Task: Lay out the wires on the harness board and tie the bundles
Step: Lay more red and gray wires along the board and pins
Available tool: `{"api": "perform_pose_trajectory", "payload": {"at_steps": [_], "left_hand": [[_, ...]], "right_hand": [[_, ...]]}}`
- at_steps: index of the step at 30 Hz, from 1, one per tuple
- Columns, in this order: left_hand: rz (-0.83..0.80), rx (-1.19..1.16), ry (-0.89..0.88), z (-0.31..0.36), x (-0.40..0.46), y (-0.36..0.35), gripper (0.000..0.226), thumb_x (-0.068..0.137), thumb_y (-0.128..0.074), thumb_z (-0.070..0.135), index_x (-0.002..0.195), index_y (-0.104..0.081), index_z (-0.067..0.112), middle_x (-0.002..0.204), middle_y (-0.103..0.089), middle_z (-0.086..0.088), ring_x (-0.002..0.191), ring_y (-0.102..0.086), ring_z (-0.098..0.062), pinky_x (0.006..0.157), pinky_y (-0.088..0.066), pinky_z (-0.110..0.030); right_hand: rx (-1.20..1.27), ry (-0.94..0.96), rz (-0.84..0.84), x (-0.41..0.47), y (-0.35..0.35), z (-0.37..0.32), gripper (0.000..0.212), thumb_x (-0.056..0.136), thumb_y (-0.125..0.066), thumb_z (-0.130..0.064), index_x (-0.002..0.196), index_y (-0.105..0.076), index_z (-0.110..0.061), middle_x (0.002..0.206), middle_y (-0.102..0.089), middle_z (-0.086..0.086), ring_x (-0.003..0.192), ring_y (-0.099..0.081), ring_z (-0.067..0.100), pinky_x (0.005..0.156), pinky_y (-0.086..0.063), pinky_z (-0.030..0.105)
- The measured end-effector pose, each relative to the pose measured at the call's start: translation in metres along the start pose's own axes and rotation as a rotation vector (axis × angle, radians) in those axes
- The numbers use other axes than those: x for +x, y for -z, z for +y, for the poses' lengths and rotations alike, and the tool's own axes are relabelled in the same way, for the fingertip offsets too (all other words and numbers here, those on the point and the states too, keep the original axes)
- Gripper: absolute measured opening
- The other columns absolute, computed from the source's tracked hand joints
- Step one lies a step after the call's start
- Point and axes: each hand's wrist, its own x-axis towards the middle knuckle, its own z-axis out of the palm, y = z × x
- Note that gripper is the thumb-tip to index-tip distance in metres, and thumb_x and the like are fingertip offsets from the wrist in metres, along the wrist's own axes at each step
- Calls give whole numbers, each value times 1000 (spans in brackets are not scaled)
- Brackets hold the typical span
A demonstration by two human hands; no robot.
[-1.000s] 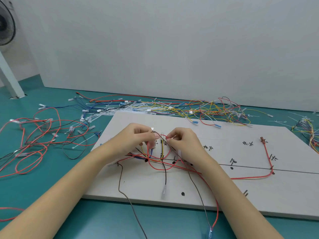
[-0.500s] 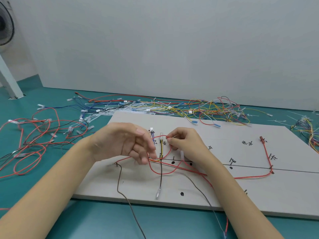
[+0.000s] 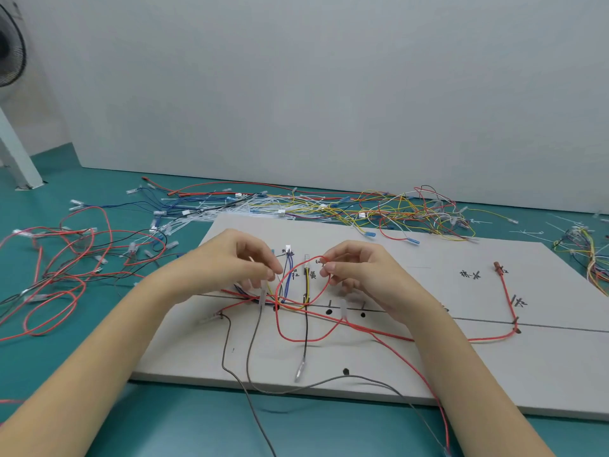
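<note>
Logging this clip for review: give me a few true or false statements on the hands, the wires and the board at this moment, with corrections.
1. The right hand pinches a red wire loop. True.
2. The harness board stands upright against the wall. False: it lies flat on the teal surface.
3. A red wire runs along the board's right part, away from both hands. True.
4. The left hand rests flat on the teal surface. False: it is raised over the board, fingers curled at the wires.
</note>
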Motion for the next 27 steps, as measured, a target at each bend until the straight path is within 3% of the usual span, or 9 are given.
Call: {"api": "perform_pose_trajectory", "payload": {"at_steps": [5, 10, 14, 23, 27], "left_hand": [[-29, 127, 2, -4, -1, 3, 15, 80, -76, 10, 80, -79, 24, 78, -75, 0, 67, -68, -12, 61, -50, -20], [-21, 143, -79, -3, 3, -13, 13, 75, -82, 16, 74, -78, 28, 71, -73, 4, 56, -59, -6, 53, -41, -12], [-14, 192, -97, -6, 6, -27, 12, 76, -82, 22, 75, -78, 33, 71, -73, 2, 60, -63, -12, 57, -49, -20], [-16, 99, -76, -11, 7, -16, 6, 76, -83, 21, 79, -79, 25, 71, -75, 0, 64, -69, -13, 62, -56, -26], [-36, 193, -116, -8, 9, -35, 8, 74, -83, 22, 74, -78, 28, 70, -73, 11, 59, -62, -1, 56, -45, -13]], "right_hand": [[26, 3, -38, -3, 7, -2, 11, 89, -60, 3, 94, -65, -6, 85, -72, 10, 70, -61, 16, 65, -47, 26], [35, -6, -19, -4, 4, -3, 12, 89, -60, 3, 93, -66, -7, 85, -72, 11, 69, -61, 16, 62, -46, 26], [26, -34, 46, -2, -1, -2, 12, 88, -60, 4, 93, -66, -5, 82, -70, 10, 64, -60, 14, 56, -48, 23], [-85, -38, 144, 0, -6, 0, 11, 86, -64, 4, 87, -68, -6, 66, -63, 5, 52, -59, 9, 50, -51, 20], [-88, -33, 160, 0, -7, 0, 12, 86, -64, 4, 85, -68, -8, 66, -64, 5, 51, -59, 9, 49, -51, 21]]}}
